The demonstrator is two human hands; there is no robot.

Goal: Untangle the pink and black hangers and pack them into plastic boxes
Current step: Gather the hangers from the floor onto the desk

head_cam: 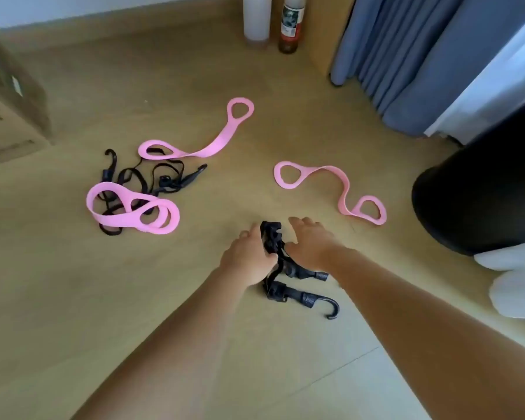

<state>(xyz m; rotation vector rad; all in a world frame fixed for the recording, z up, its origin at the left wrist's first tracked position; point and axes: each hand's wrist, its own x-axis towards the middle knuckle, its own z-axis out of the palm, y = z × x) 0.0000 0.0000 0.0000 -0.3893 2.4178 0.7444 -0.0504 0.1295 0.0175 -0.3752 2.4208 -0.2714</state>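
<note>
So we've got the left hand (246, 256) curled tight round the folded black webbing hanger with plastic hooks (272, 234), held low over the tan wood-look floor (73, 298). Its two hooked ends trail back toward us, one hook (332, 310) lying on the floor. We judge that grip is there to keep the folds bunched so they don't spring loose.

The right hand (311, 241) is flat and spread, palm down, holding nothing. Its thumb side sits right against the bundle, prob. to steady or tidy the strap; we can't tell if it actually presses on it.

The looped pink flat-band hanger on the right (344, 189) lies by itself, well apart from the rest, i.e. freed and set aside. The long pink band hanger (215, 144) stretches away from the pile, but its near loop overlaps the loose black strap tangle (188, 178). The coiled pink band hanger (119, 224) is threaded thru those black straps, so that knot is left to do.

No plastic boxes are in view, so packing looks not yet begun. A brown cardboard carton (9, 116) stands far left.
</note>
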